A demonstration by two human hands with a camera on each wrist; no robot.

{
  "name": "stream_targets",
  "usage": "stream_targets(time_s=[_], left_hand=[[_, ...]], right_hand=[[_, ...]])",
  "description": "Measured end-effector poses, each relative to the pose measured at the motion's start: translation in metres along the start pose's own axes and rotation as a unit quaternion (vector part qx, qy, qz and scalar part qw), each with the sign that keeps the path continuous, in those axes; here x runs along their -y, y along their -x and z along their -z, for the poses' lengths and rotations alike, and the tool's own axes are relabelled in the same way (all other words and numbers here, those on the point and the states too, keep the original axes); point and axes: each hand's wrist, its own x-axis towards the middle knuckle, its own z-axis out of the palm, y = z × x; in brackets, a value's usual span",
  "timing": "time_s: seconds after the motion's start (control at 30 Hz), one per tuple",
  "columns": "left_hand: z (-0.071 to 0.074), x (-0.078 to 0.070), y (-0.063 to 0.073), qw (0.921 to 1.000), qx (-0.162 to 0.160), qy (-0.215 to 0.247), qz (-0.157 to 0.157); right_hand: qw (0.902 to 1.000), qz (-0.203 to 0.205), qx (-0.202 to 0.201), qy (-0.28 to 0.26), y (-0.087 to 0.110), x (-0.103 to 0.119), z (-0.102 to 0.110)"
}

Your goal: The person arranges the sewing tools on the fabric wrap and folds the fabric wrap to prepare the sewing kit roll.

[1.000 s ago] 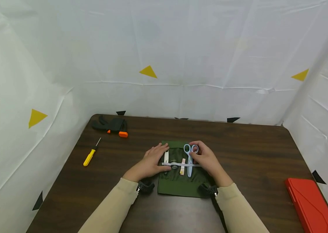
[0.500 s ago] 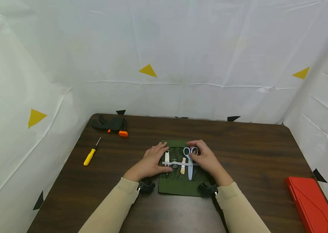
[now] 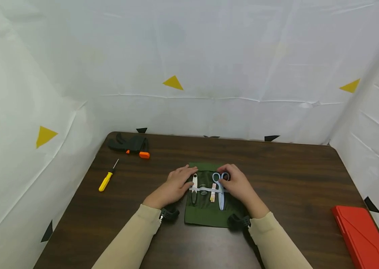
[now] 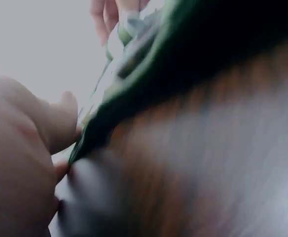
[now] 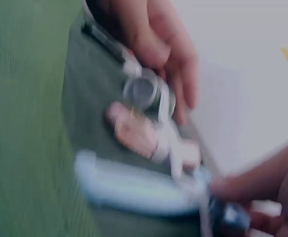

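A green fabric tool roll (image 3: 206,219) lies unrolled on the table, with a white elastic band (image 3: 204,189) across it. My right hand (image 3: 240,185) pinches light-blue scissors (image 3: 221,201) by the handle loops, blades pointing toward me beneath the band. My left hand (image 3: 174,185) rests on the roll's left edge, fingers extended and thumb beside a slim white-and-black tool (image 3: 194,181). Also under the band are a small round clear case (image 5: 143,91) and a pinkish folded strip (image 3: 213,196). The left wrist view shows the thumb over the cloth edge; the right wrist view is blurred.
On the brown table (image 3: 277,172), a yellow-handled screwdriver (image 3: 105,181) lies at left. Behind it is a black clamp-like tool (image 3: 133,144) with orange parts. A red case (image 3: 364,235) sits at the right edge. White sheeting (image 3: 209,48) surrounds the table.
The scissors have slid toward me under the band, my right hand moving with them. My left thumb has shifted up off the band, uncovering the slim tool's dark lower end.
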Motion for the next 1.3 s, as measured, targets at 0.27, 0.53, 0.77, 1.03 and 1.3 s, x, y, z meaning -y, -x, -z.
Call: stream_targets(time_s=[0.27, 0.53, 0.77, 1.03, 1.3], left_hand=[[0.004, 0.004, -0.003, 0.9983, -0.038, -0.024, -0.037], [0.003, 0.002, -0.004, 0.9993, -0.031, -0.017, -0.016], [0.005, 0.005, -0.002, 0.9959, -0.058, -0.043, 0.055], [0.005, 0.004, -0.001, 0.9803, -0.099, -0.118, 0.123], [0.005, 0.0, -0.003, 0.974, -0.109, -0.144, 0.137]], right_hand=[[0.996, -0.031, -0.017, 0.082, 0.002, 0.014, 0.005], [0.9943, -0.069, -0.055, 0.06, 0.009, 0.03, 0.01], [0.9913, -0.093, -0.047, 0.08, 0.011, 0.035, 0.01], [0.9899, -0.065, 0.044, 0.117, 0.01, 0.031, 0.002], [0.9938, 0.008, 0.032, 0.106, 0.003, 0.008, 0.002]])
